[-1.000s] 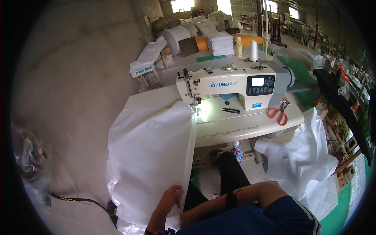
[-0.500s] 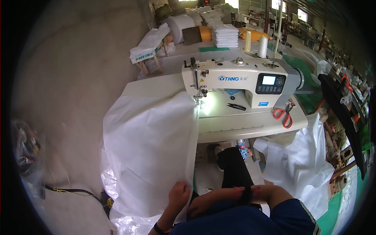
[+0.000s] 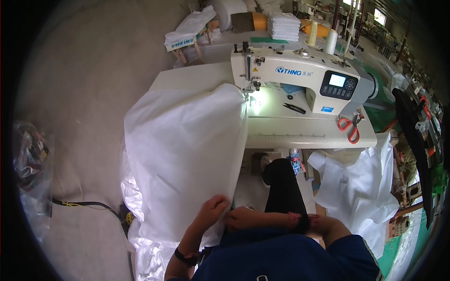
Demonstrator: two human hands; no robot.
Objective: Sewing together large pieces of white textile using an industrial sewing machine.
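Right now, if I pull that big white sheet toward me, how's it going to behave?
Probably floppy: the sheet drapes over the table edge and bunches in folds near the floor. It looks thin and light, and its sheen hints it may slide easily. Since one end sits under the sewing machine needle, it may catch there.

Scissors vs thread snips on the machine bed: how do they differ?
The scissors have orange loop handles; the thread snips are all dark with no loops visible. The scissors are the larger tool, the thread snips slimmer and shorter. The scissors lie at the bed's right front corner, the thread snips under the machine arm, nearer the needle. Both lie flat on the sewing machine bed, away from both hands.
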